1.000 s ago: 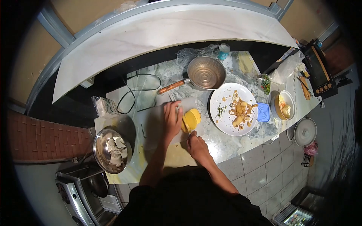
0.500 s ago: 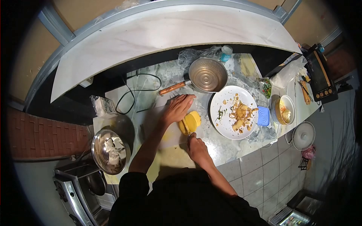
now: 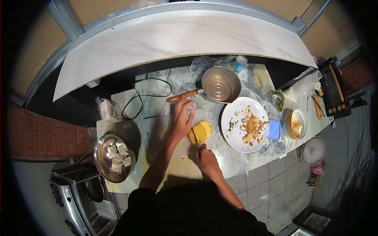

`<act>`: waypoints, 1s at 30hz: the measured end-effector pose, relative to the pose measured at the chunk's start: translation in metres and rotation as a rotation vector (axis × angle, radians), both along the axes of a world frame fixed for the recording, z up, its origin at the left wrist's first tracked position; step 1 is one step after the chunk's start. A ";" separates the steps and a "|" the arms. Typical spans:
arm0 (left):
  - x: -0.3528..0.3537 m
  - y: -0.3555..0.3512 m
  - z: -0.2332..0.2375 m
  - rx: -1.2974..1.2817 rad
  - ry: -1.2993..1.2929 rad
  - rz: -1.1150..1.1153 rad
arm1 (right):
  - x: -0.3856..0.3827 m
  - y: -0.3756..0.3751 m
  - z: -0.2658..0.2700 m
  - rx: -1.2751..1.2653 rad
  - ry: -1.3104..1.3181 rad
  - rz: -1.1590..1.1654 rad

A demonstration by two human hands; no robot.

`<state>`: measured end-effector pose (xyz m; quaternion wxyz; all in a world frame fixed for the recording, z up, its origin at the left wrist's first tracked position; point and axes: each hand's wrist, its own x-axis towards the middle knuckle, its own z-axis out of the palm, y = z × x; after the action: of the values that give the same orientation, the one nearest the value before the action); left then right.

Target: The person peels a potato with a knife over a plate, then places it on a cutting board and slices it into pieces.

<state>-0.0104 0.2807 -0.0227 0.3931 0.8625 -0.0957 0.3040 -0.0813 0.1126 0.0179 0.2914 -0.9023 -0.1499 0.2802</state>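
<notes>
A peeled yellow piece, apparently a potato (image 3: 202, 132), lies in slices on a pale cutting board (image 3: 161, 128). My right hand (image 3: 208, 161) is closed round the handle of a knife (image 3: 198, 144), whose blade stands at the near left side of the slices. Just left of the potato is my left hand (image 3: 182, 121), with thumb and fingers apart and nothing in it. Beyond that hand, a saucepan (image 3: 220, 84) points its wooden handle toward it.
A white plate (image 3: 232, 140) with peelings is right of the board, beside a blue lid (image 3: 274, 129) and a bowl (image 3: 301, 114). A steel bowl (image 3: 99, 157) with pale pieces stands left. A black cable (image 3: 136, 94) and a packet (image 3: 109, 109) lie behind.
My left hand has come off the top of the potato and back to its left, and its fingers have spread. My right hand still holds the knife at the slices. The view has shifted slightly.
</notes>
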 end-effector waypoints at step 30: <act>-0.088 -0.048 0.075 -0.947 0.012 0.080 | -0.037 -0.028 0.073 0.451 -0.197 0.049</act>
<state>-0.0988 0.2324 0.0526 0.7316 0.5933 0.0889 0.3240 -0.1188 0.0844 0.0906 0.4625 -0.8335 -0.2580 0.1574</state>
